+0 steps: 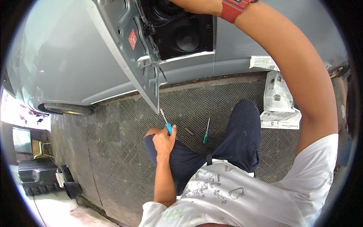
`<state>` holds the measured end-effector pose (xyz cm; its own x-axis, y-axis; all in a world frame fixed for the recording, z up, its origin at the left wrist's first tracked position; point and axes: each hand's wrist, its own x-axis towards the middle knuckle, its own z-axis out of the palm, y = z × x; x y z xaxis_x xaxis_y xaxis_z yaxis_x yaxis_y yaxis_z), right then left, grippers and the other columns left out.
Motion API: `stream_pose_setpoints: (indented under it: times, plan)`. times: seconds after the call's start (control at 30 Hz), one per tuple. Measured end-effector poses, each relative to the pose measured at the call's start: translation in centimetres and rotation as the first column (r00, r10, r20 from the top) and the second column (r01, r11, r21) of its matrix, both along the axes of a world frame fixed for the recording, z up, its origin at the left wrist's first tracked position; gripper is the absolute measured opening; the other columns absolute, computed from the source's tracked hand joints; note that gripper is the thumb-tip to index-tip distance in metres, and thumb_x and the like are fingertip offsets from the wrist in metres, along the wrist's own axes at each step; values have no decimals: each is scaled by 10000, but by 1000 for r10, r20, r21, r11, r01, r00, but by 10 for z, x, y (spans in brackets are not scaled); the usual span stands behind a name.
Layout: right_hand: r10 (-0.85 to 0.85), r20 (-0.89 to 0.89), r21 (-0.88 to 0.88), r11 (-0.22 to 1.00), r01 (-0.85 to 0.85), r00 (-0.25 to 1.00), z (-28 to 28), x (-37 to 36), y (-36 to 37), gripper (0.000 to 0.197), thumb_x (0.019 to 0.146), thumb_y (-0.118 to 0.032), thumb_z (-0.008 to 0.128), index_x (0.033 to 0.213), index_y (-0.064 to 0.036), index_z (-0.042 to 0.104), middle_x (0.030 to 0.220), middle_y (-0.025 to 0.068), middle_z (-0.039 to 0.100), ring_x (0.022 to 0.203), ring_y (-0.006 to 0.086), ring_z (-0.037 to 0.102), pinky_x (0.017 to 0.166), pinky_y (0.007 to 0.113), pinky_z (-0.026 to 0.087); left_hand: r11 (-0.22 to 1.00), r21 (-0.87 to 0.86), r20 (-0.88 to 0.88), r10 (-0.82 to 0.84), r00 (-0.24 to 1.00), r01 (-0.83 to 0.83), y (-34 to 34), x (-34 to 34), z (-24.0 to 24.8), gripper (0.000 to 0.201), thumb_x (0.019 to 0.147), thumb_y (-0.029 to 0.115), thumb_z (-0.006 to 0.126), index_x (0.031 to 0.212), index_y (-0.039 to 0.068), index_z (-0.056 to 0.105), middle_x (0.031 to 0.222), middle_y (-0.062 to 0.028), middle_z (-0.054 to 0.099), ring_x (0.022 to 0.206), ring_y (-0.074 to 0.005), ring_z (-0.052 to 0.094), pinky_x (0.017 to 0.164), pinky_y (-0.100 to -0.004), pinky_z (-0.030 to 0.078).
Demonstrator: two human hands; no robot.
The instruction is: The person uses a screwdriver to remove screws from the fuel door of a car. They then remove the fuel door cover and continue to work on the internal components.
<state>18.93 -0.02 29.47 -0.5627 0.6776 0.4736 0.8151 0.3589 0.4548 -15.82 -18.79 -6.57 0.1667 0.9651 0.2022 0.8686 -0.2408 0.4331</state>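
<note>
My left hand (pixel 164 142), near my bent left knee, is closed around the blue handle of a driver (pixel 168 126). Its metal shaft points up toward the lower corner of an open grey flap door (pixel 124 56) on a grey vehicle body (pixel 64 49). At the top edge, my right hand (pixel 196 5) reaches over a dark compartment (pixel 189 36) behind the flap; its fingers are cut off by the frame, so I cannot see what they touch. A red watch (pixel 232 10) is on that wrist. Thin cables and a rod run along the flap's inner side.
A green-handled screwdriver (pixel 206 135) lies on the ribbed floor (pixel 121 136) between my legs. Newspaper sheets (pixel 278 90) hang from the vehicle and spread onto the floor at right. A wheel (pixel 68 109) is at left. Black containers (pixel 39 172) stand at lower left.
</note>
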Motion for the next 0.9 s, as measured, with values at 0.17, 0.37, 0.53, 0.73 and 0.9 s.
stream_pose_setpoints:
  times: [0.17,0.37,0.53,0.73,0.9]
  plan:
    - [-176,58,-182,966,184,983,21,-15,-26,333,869,-119,775,1162,33,727,1116,240,752,1008,401,769,846,473,636,1000,22,27,-14,1000,13,1,4,2,525,963,407,796,647,19,638,545,-166,588,505,-395,613,531,-510,482]
    - [-71,96,-14,997,73,993,7,7,-16,427,870,-156,811,1224,50,691,1141,251,730,1019,408,761,856,465,632,1000,-10,80,-6,997,7,2,4,3,514,959,390,803,651,15,636,543,-161,586,500,-394,606,532,-501,480]
    - [-83,96,-117,989,94,992,6,-22,-9,408,882,-132,790,1222,71,690,1162,250,724,1016,400,763,871,461,634,998,-14,91,66,994,-65,-6,-10,5,511,957,385,806,654,12,632,551,-164,593,500,-390,609,534,-497,483]
    - [-135,134,-122,981,151,982,15,-1,-17,464,878,-133,814,1262,82,666,1225,270,707,1056,408,753,889,469,629,999,-44,106,14,994,-10,0,0,9,531,967,395,796,654,3,623,570,-172,605,513,-386,620,546,-497,491]
    - [-48,58,-106,993,54,997,14,-6,-14,343,882,-51,765,1193,78,702,1237,278,704,1095,414,739,926,468,617,998,-52,104,34,994,-29,-1,-3,10,534,969,396,794,652,3,619,561,-168,594,508,-382,613,548,-497,489]
